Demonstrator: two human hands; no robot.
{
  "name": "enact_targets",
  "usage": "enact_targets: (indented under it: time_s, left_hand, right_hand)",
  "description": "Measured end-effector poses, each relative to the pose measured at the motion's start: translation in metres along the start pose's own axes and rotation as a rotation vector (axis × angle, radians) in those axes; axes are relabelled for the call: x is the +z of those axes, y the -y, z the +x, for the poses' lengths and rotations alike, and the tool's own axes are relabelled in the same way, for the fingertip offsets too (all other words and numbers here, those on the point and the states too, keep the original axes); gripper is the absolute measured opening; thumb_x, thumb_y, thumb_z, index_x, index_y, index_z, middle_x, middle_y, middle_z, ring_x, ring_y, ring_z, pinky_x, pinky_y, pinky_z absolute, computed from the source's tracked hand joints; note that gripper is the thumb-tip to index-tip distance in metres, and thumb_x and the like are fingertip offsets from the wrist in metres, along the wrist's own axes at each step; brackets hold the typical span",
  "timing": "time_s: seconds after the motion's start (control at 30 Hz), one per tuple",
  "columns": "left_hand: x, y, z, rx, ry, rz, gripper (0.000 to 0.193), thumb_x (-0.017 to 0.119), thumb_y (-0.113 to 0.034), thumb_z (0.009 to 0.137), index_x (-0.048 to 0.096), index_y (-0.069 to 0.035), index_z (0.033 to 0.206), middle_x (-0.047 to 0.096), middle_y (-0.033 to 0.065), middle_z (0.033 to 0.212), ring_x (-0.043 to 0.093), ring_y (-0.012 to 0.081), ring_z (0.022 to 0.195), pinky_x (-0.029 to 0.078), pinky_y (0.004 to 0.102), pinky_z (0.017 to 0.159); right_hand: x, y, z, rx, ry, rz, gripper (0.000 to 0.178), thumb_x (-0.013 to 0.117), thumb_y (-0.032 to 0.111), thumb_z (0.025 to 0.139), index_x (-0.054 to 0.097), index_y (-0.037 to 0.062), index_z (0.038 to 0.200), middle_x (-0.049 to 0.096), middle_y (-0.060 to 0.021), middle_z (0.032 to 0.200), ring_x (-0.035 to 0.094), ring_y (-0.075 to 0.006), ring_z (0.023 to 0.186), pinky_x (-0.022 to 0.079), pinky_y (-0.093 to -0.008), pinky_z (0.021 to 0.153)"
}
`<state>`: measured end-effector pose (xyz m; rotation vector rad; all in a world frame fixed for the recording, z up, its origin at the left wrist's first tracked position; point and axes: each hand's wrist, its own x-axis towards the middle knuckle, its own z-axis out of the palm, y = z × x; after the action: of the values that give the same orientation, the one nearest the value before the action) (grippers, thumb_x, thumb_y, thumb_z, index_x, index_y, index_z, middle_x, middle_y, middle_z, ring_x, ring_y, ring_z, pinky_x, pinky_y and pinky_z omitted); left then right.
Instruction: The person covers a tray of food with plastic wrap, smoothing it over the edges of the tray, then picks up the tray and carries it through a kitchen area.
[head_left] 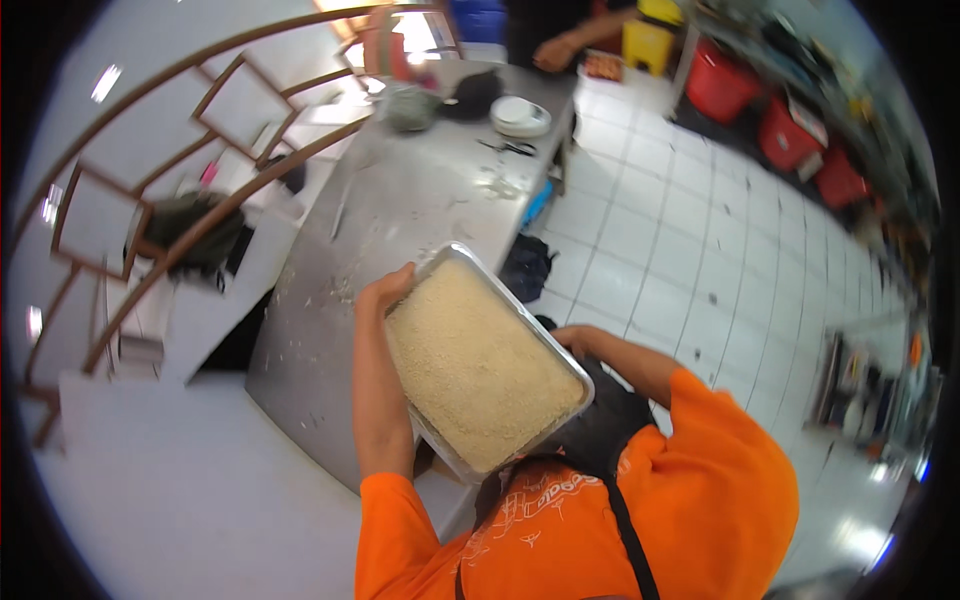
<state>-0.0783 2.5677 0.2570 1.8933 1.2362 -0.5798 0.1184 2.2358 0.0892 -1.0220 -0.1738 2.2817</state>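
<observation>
A rectangular metal tray (527,316) is held in front of my body, above the near end of the steel table. Pale yellow, crumbly powder (480,370) fills it nearly to the rim in a fairly level layer. My left hand (388,288) grips the tray's left side near the far corner. On the opposite side, my right hand (573,340) holds the right edge, its fingers mostly hidden beneath the rim. The tray slants across my view, with its near end close to my apron.
Flour-like residue marks the steel table (420,190). At its far end are a white kitchen scale (520,117), a dark bundle (472,95) and a greyish bag (410,108). Another person's hand (555,53) shows beyond. Red bins (720,82) stand along the right; wooden railing (200,235) lies left.
</observation>
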Motion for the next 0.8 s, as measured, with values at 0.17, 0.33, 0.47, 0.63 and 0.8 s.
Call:
enact_targets:
  time_s: [0.17, 0.33, 0.47, 0.63, 0.8]
  left_hand:
    - [0.002, -0.029, -0.007, 0.076, -0.021, 0.031, 0.075, 0.026, -0.054, 0.099, 0.034, 0.004, 0.146, 0.031, 0.022, 0.153, 0.029, 0.0322, 0.143, 0.023, 0.0404, 0.116]
    - [-0.003, 0.013, 0.012, -0.031, -0.004, -0.167, 0.074, 0.028, -0.055, 0.1, 0.031, 0.002, 0.149, 0.032, 0.0172, 0.154, 0.03, 0.0286, 0.142, 0.023, 0.0384, 0.115]
    - [0.014, -0.027, 0.05, -0.047, 0.021, -0.16, 0.073, 0.03, -0.055, 0.101, 0.032, 0.0, 0.149, 0.036, 0.0135, 0.152, 0.034, 0.0258, 0.139, 0.025, 0.0368, 0.113]
    - [0.058, -0.07, 0.063, -0.11, 0.003, -0.146, 0.064, 0.033, -0.051, 0.101, 0.047, -0.001, 0.139, 0.055, 0.0084, 0.132, 0.054, 0.0207, 0.118, 0.04, 0.0336, 0.101]
    - [0.083, -0.113, 0.073, -0.146, -0.011, -0.104, 0.062, 0.032, -0.049, 0.103, 0.045, -0.001, 0.141, 0.053, 0.0111, 0.134, 0.053, 0.0225, 0.121, 0.039, 0.0356, 0.104]
  right_hand:
    - [-0.079, -0.023, 0.007, -0.553, 0.122, -1.003, 0.067, 0.084, 0.01, 0.069, 0.056, 0.0025, 0.129, 0.063, -0.0132, 0.124, 0.061, -0.0235, 0.113, 0.05, -0.0385, 0.095]
    - [-0.049, -0.04, 0.005, -0.197, 0.048, -0.139, 0.048, 0.077, 0.018, 0.08, 0.061, -0.002, 0.12, 0.068, -0.0139, 0.113, 0.066, -0.0233, 0.104, 0.052, -0.0374, 0.091]
    - [-0.115, -0.073, 0.013, -0.437, 0.174, -0.129, 0.05, 0.075, 0.029, 0.082, 0.063, -0.0042, 0.117, 0.069, -0.0154, 0.112, 0.066, -0.0226, 0.104, 0.052, -0.0346, 0.09]
    - [-0.133, -0.094, 0.023, -0.13, 0.032, 0.057, 0.054, 0.07, 0.041, 0.087, 0.062, -0.0003, 0.122, 0.065, -0.0144, 0.124, 0.064, -0.0222, 0.109, 0.051, -0.0341, 0.092]
    - [-0.147, -0.105, 0.036, -0.246, 0.013, 0.098, 0.05, 0.066, 0.042, 0.09, 0.062, 0.0036, 0.121, 0.065, -0.0123, 0.122, 0.063, -0.0194, 0.108, 0.05, -0.034, 0.093]
